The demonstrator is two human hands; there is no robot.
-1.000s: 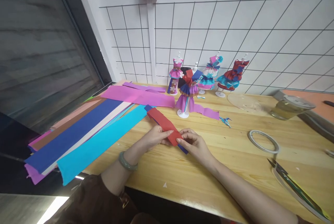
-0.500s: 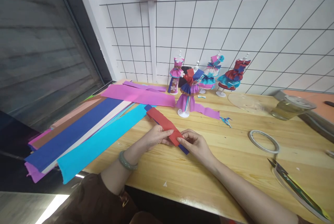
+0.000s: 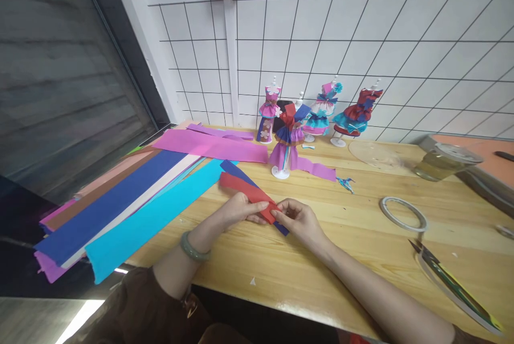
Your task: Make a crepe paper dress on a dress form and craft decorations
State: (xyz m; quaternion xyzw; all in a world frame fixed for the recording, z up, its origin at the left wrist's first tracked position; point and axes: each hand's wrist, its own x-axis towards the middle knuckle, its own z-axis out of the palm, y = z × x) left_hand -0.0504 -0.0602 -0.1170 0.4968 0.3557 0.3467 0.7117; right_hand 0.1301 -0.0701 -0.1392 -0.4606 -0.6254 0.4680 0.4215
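A red crepe paper strip (image 3: 243, 187) is pinched between both hands near its lower right end, where it looks slightly gathered. My left hand (image 3: 247, 209) grips it with the thumb on top and the fingers beneath. Close beside it, my right hand (image 3: 293, 218) pinches the same end between thumb and fingers. Under the red strip lies a dark blue strip (image 3: 240, 171), showing above it and again below my right hand. Just beyond stands a small dress form (image 3: 289, 135) in a red, blue and purple paper dress.
Long coloured paper strips (image 3: 160, 199) spread over the left side. Three more dressed forms stand by the wall. To the right are a tape roll (image 3: 403, 214), scissors (image 3: 453, 282), a lidded cup (image 3: 437, 165) and an orange surface (image 3: 490, 154).
The red strip's far end has swung down and left, uncovering more of the blue strip. Near my fingers the red paper is more bunched. The whole view has shifted slightly.
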